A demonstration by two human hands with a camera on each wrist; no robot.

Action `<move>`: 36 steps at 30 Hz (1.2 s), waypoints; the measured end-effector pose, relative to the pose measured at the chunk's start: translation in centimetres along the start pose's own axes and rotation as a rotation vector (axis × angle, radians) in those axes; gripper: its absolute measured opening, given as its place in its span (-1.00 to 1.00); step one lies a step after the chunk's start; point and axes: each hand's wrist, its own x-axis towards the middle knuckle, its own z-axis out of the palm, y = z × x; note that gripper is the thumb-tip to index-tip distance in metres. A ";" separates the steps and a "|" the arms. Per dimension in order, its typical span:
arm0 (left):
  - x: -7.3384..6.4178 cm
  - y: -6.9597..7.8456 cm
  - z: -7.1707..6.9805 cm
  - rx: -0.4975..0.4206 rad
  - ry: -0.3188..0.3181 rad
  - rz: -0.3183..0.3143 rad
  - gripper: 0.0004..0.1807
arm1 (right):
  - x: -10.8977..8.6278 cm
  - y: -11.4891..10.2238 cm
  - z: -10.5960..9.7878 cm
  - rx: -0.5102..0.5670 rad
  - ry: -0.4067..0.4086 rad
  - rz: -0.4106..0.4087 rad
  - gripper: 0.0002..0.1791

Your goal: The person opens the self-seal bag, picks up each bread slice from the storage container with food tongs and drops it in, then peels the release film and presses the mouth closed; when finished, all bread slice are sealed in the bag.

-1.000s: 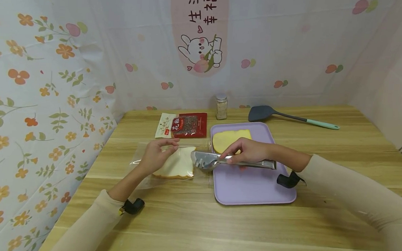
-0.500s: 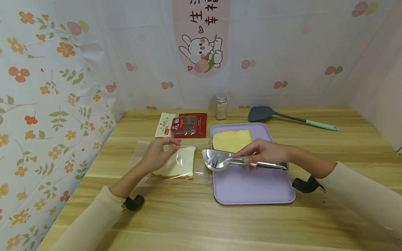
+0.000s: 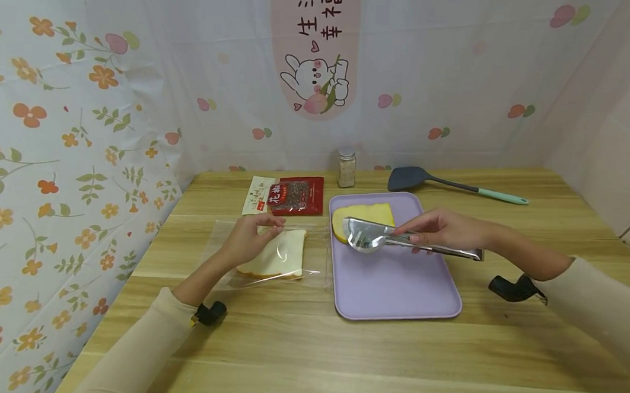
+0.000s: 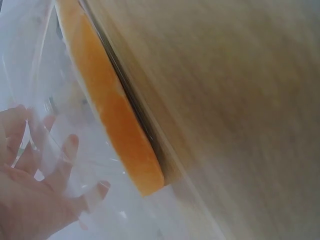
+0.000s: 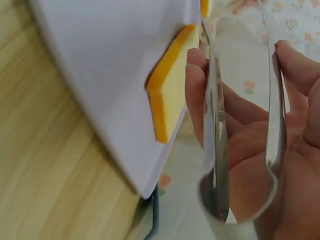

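A white slice of bread (image 3: pixel 278 257) lies flat in a clear plastic bag (image 3: pixel 314 262) on the table. My left hand (image 3: pixel 251 237) is over the bag's far side, thumb and forefinger pinching the film. Through the film, the left wrist view shows its other fingers (image 4: pixel 67 155) spread beside the brown crust (image 4: pixel 117 110). In my right hand (image 3: pixel 447 230) are metal tongs (image 3: pixel 366 238), held above the purple tray (image 3: pixel 395 295) with their arms apart and no food visible between them. A yellow-topped bread slice (image 3: pixel 373 214) rests at the tray's far end, close behind the tongs' head.
A red spice packet (image 3: pixel 296 195) lies behind the bag. Further back stand a small glass jar (image 3: pixel 347 168) and, to its right, a dark spatula with a green handle (image 3: pixel 454 183). Patterned cloth (image 3: pixel 218 96) hangs along the table's back and left.
My right hand has drawn the tongs rightward from over the bagged bread to above the tray. My left hand has stayed almost still, and the bread slice remains in the bag.
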 end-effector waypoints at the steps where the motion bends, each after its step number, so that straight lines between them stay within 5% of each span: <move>1: 0.0 0.0 0.0 0.000 0.000 0.001 -0.81 | -0.3 0.0 -0.2 -0.011 0.005 0.002 -0.63; 19: -0.2 0.1 -0.3 0.013 -0.009 -0.021 -0.79 | -4.7 0.1 -5.2 -0.130 0.104 0.131 -0.66; 25: -0.2 0.1 -0.2 0.017 0.001 -0.015 -0.81 | -5.0 0.7 -6.7 -0.077 0.112 0.293 -0.64; 36: -0.3 0.0 -0.1 0.009 0.007 -0.030 -0.84 | -4.4 2.5 -9.0 0.100 -0.019 0.390 -0.59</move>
